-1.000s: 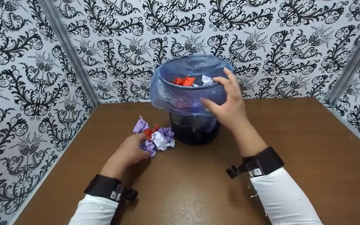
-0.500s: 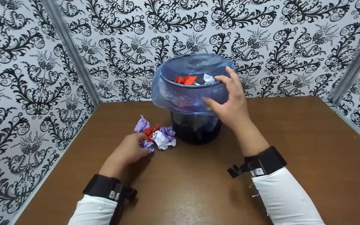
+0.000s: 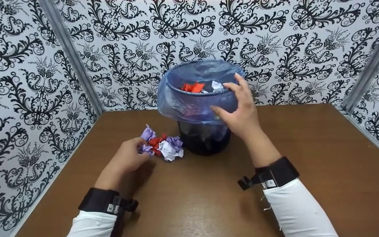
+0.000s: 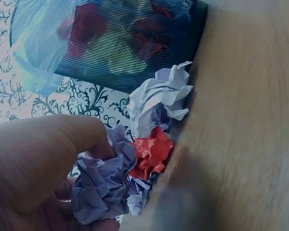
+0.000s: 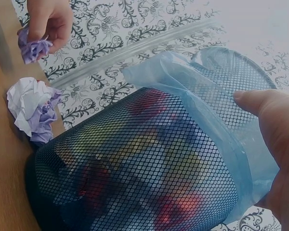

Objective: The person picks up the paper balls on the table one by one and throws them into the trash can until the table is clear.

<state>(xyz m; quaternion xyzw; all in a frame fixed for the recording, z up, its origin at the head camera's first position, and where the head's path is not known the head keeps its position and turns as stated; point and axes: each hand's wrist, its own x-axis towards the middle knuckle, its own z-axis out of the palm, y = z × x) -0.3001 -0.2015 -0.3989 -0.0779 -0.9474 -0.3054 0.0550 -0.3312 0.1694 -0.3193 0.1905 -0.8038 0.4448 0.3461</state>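
My left hand (image 3: 128,154) pinches a crumpled purple paper ball (image 4: 103,187) between thumb and fingers, just above the table at the left of a small paper pile. In that pile lie a red paper ball (image 4: 153,153), a white one (image 3: 168,150) and more purple paper (image 3: 148,132). My right hand (image 3: 242,112) holds the right side of a black mesh wastebasket (image 5: 130,159) near its rim, thumb on the front and fingers at the top edge. A blue plastic liner (image 3: 189,107) folds over the rim. Red paper (image 3: 192,87) and white paper (image 3: 217,86) show inside.
The brown table (image 3: 189,197) runs up to patterned walls (image 3: 120,59) at the back and sides. Grey strips mark the wall corners. Through the mesh, several crumpled papers in red, yellow and white fill the basket.
My left hand has drawn a little to the left, taking the purple paper ball slightly away from the pile. The right hand keeps its hold on the wastebasket.
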